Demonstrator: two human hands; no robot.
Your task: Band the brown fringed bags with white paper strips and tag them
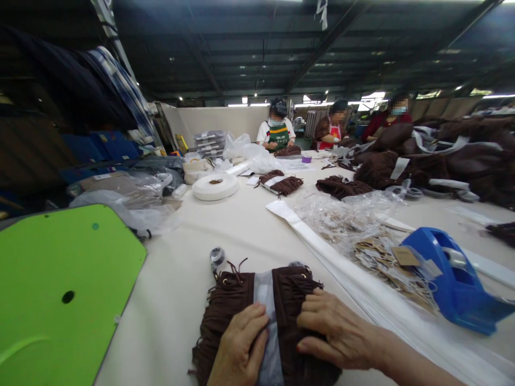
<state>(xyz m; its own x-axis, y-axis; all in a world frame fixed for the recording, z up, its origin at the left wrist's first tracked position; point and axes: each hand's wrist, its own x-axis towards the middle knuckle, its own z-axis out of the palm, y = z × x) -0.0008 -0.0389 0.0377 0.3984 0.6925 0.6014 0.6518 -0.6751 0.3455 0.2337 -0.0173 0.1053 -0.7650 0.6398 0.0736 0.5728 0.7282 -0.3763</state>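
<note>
A dark brown fringed bag (287, 316) with metal eyelets at its top edge lies on the table in front of me. A whitish-grey strip (263, 287) runs down its middle. My left hand (241, 343) rests on the bag's left half, its fingers stretched out and their tips at the strip. On the right half lies my right hand (336, 329), fingers slightly bent and spread on the fringe, thumb apart. Neither hand is wrapped round anything. Just beyond the bag's upper left corner sits a small plastic-wrapped dark roll (217, 258).
Right of the bag are long white strips (322, 252), tags with strings (382, 265) and a blue tape dispenser (450, 284). A green board (68, 284) stands at left. Farther off are a white roll (215, 187), brown fringed pieces (281, 184), heaped bags (450, 145) and several people.
</note>
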